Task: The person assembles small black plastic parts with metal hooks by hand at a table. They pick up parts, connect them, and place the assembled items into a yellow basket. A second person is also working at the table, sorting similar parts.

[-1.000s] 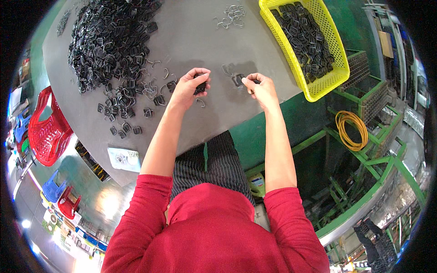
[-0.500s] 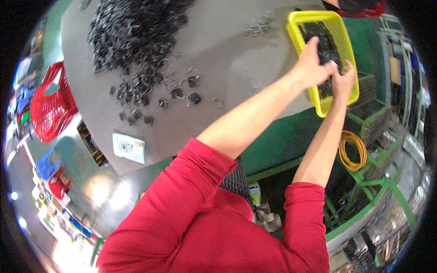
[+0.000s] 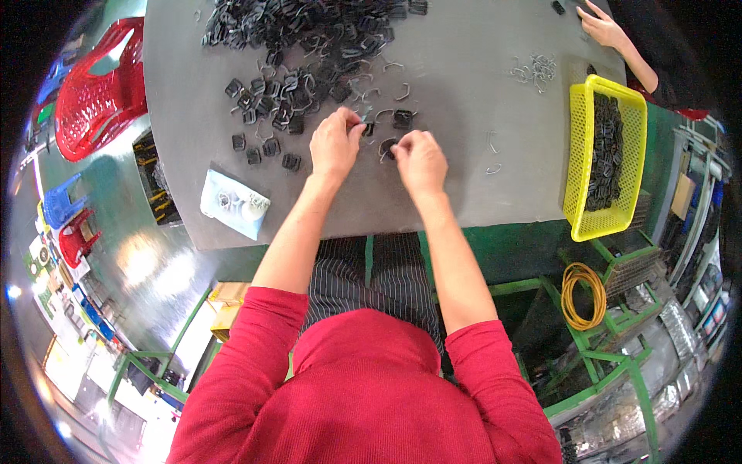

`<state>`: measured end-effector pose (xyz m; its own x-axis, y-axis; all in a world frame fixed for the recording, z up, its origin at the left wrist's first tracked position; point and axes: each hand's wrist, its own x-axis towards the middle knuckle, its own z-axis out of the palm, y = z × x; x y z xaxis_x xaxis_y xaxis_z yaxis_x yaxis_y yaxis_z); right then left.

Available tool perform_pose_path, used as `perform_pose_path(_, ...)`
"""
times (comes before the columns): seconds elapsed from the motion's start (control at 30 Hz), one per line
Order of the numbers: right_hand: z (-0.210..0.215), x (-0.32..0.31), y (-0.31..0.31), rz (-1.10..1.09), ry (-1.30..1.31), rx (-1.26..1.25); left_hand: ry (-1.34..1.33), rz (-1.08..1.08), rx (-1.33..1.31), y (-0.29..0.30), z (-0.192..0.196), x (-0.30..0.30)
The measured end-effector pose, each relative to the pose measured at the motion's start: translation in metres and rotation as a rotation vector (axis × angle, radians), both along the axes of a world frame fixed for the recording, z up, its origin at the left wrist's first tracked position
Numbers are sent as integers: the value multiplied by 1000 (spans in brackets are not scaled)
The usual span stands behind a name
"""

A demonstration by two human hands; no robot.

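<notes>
My left hand (image 3: 335,145) is over the grey table with thumb and fingers pinched together. A small black square part (image 3: 369,128) shows at its fingertips; whether it is gripped or lies beneath them is hard to see. My right hand (image 3: 421,162) is closed at the fingertips on another black part (image 3: 389,149), which has a thin curved metal wire beside it. Just ahead of both hands lies one more black square part (image 3: 402,118) with a wire hook. A loose cluster of similar parts (image 3: 270,100) spreads to the left of my hands.
A large heap of black parts (image 3: 301,27) covers the far side of the table (image 3: 495,197). A yellow basket (image 3: 577,185) of black parts stands at the right edge. Metal hooks (image 3: 535,71) lie near it, and a blue-white packet (image 3: 232,203) sits front left. Another person's hand (image 3: 603,29) rests far right.
Both my hands have left the yellow basket and moved left to the loose black parts. The view has shifted, and another person's hand now shows at far right.
</notes>
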<state>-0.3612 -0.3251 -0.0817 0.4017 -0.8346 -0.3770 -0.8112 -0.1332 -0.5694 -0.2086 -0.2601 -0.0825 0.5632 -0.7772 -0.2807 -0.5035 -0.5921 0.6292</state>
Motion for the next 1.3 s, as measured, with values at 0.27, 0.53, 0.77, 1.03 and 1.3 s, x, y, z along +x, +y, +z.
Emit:
perform_pose_path(0.27, 8, 14, -34, -207, 111, -45, 111, 26, -82, 12, 16, 60)
perform_pose_path(0.53, 9, 16, -49, -456, -362, 497, 455, 226, -113, 45, 9, 123)
perform_pose_path(0.77, 0, 43, -55, -168, -319, 87, -207, 339, -238, 34, -17, 156)
perform_pose_path(1.03, -6, 105, -48, -401, -472, 237, 309, 108, -284, -18, 2, 78)
perform_pose_path(1.3, 4, 66, -78, -644, -557, 502, 1138, 344, -298, 15, -3, 142)
